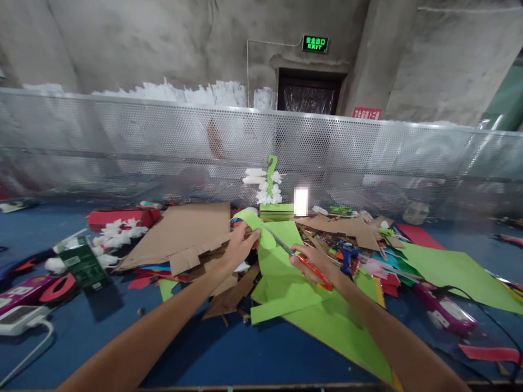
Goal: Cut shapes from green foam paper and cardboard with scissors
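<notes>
Writing first: we read "安全出口" over "EXIT" in green on the lit exit sign (315, 44) high on the wall. The red sign (366, 113) above the perforated panel (183, 136) has white Chinese characters, bottom edge cut off by the panel; we won't transcribe it. The dark green box (84, 264) on the left carries pale print and a square code, too small for us to read. Markings on the purple device (443, 310) at right: also not legible to us. We see no clear brand.

Hands: our left hand (242, 244) is pinching the curved green paper piece (250, 218) between thumb and fingers; the piece arcs up and over the fingertips, its right part reaching the blades. Our right hand (308, 264) is closed around the orange handles of the scissors (283, 244), blades pointing up-left at the paper, tip just beside the left thumb. Can't tell how far the blades are parted.

Below both hands, a larger green sheet (281, 277) lies on the blue table (196, 348). Left of the left hand, brown cardboard (200, 223); right of the right hand, a blue glue gun (347, 257) among scraps. Beyond, a green hook-shaped cutout (271, 171) stands with white flowers (269, 194) around it.
</notes>
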Demonstrator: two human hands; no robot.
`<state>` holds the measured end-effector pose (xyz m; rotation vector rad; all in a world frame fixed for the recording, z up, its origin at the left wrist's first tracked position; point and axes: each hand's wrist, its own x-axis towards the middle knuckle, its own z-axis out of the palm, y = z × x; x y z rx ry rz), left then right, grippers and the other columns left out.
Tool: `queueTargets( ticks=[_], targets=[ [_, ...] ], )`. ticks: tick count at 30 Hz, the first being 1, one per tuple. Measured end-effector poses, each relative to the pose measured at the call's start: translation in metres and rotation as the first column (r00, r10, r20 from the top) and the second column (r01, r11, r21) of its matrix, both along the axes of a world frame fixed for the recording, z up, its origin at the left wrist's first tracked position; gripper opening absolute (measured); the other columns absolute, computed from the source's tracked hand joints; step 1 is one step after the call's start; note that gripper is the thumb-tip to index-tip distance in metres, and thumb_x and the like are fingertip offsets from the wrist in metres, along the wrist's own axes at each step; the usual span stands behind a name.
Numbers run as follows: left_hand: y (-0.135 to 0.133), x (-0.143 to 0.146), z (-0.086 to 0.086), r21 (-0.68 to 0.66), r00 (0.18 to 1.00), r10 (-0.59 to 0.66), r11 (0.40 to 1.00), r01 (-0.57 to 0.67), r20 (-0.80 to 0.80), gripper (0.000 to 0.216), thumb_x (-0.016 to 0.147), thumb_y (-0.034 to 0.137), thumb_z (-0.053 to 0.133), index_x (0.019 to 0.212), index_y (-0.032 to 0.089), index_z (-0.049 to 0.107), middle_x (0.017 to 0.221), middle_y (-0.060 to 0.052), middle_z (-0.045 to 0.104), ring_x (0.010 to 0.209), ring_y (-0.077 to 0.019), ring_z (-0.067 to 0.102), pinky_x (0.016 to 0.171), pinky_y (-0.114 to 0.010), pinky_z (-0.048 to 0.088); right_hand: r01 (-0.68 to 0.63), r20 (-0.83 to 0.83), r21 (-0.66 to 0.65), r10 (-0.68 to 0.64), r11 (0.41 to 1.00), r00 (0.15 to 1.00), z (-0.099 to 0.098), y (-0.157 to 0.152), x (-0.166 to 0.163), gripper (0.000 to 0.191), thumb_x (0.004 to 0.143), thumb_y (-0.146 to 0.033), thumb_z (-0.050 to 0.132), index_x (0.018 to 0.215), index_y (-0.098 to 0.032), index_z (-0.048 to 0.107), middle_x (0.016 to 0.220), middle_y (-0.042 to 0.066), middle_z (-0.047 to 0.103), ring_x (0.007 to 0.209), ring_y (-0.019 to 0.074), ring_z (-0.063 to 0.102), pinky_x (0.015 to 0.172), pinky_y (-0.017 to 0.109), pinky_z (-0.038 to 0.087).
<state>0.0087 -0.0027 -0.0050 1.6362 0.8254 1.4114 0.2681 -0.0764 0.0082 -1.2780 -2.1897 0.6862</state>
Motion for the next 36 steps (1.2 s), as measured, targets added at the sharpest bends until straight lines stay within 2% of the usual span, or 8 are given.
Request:
queueTargets(
  ticks=[8,14,19,25,32,36],
  targets=[
    [0.0,-0.004,-0.001,-0.001,1.0,0.007,1.0,-0.007,-0.003,0.043,0.093,0.053,0.069,0.114,0.017,0.063,0.073,0.002,0.062,0.056,-0.0145,0.059,0.053,-0.027,0.047,-0.037,0.048,0.081,0.033,0.996,0.998,0.0,0.005,0.004,0.062,0.098,-0.076,0.045,0.103,-0.017,0.064,0.074,0.002,0.06,0.066,0.0185,0.055,0.06,0.029,0.04],
    [0.011,-0.008,-0.008,0.013,0.999,0.023,1.0,-0.023,0.022,0.034,0.093,0.046,0.069,0.112,0.018,0.066,0.074,0.0,0.064,0.055,-0.0134,0.058,0.052,-0.025,0.046,-0.059,0.066,0.089,0.053,0.994,0.996,0.001,0.004,0.007,0.062,0.101,-0.075,0.041,0.102,-0.017,0.065,0.082,0.004,0.064,0.067,0.0179,0.056,0.063,0.029,0.04],
    [0.012,-0.008,-0.008,0.016,1.0,0.017,1.0,-0.017,0.007,0.029,0.093,0.045,0.067,0.105,0.019,0.066,0.072,0.001,0.064,0.054,-0.0137,0.058,0.053,-0.025,0.046,-0.061,0.054,0.099,0.055,0.993,0.997,-0.005,0.007,0.007,0.059,0.101,-0.072,0.045,0.109,-0.017,0.063,0.077,0.003,0.064,0.064,0.0177,0.057,0.058,0.028,0.039],
    [0.007,-0.006,-0.004,0.007,0.998,0.036,0.999,-0.035,-0.043,0.028,0.091,0.045,0.069,0.093,0.018,0.063,0.063,0.002,0.061,0.054,-0.0153,0.059,0.053,-0.026,0.046,-0.072,0.023,0.109,0.069,0.991,0.997,-0.011,0.011,0.007,0.055,0.1,-0.071,0.047,0.107,-0.019,0.062,0.076,0.002,0.063,0.064,0.0169,0.057,0.056,0.026,0.039],
    [0.003,-0.004,0.001,0.009,0.999,0.026,1.0,-0.026,-0.03,0.033,0.089,0.048,0.07,0.096,0.017,0.064,0.062,0.003,0.06,0.051,-0.0146,0.057,0.052,-0.026,0.045,-0.034,0.02,0.074,0.033,0.997,0.999,-0.01,0.009,0.006,0.048,0.1,-0.067,0.05,0.103,-0.02,0.063,0.07,-0.001,0.061,0.062,0.0168,0.055,0.057,0.027,0.038],
    [0.001,-0.002,0.003,0.008,1.0,0.018,1.0,-0.018,-0.019,0.037,0.089,0.05,0.07,0.102,0.016,0.066,0.063,0.002,0.06,0.051,-0.0147,0.057,0.051,-0.026,0.045,-0.028,0.036,0.097,0.024,0.995,0.999,-0.009,0.01,0.006,0.048,0.1,-0.066,0.049,0.101,-0.02,0.064,0.069,-0.001,0.059,0.061,0.0166,0.054,0.058,0.027,0.037]
  ],
)
